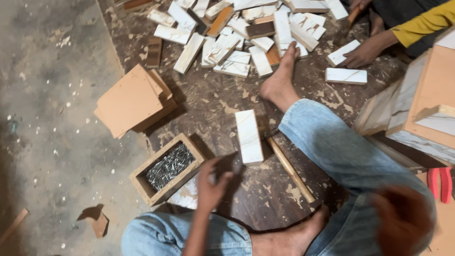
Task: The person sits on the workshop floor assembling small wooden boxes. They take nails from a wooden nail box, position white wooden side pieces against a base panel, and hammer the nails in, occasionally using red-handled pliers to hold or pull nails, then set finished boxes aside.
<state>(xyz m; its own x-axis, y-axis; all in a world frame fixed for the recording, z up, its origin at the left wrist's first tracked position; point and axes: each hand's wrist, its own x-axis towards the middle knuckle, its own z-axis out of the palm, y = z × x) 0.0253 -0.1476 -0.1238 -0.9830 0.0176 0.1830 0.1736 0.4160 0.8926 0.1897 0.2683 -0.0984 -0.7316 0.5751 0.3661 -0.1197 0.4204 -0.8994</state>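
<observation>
left hand (212,186): fingers curled narrow, just right of the nail box (167,168); may be pinching something small, too blurred to tell
right hand (404,219): low right over the knee, motion-blurred; can't tell if wide or closed, nothing clearly held
nail box: 1 small open wooden box on the floor, holding a heap of dark nails, touching nothing else visible
single block (249,136): 1 white marble-pattern laminated block, flat, just beyond the left hand, between the box and the hammer
hammer (290,169): 1, wooden handle lying diagonally right of the block, head end hidden near the block
board stack (132,100): 1 stack of plain brown square boards, left of the block, beyond the box
block pile (237,35): roughly 25 similar white and brown blocks scattered at top, count approximate
other person's hand (365,53): 1 in clear view, yellow sleeve, resting on a white block; 1 more white block (346,76) lies just beside it
pliers (441,182): 1 pair, red handles, right edge
feet: 2 bare, own; one (280,78) stretched toward the pile, one (294,237) tucked near
</observation>
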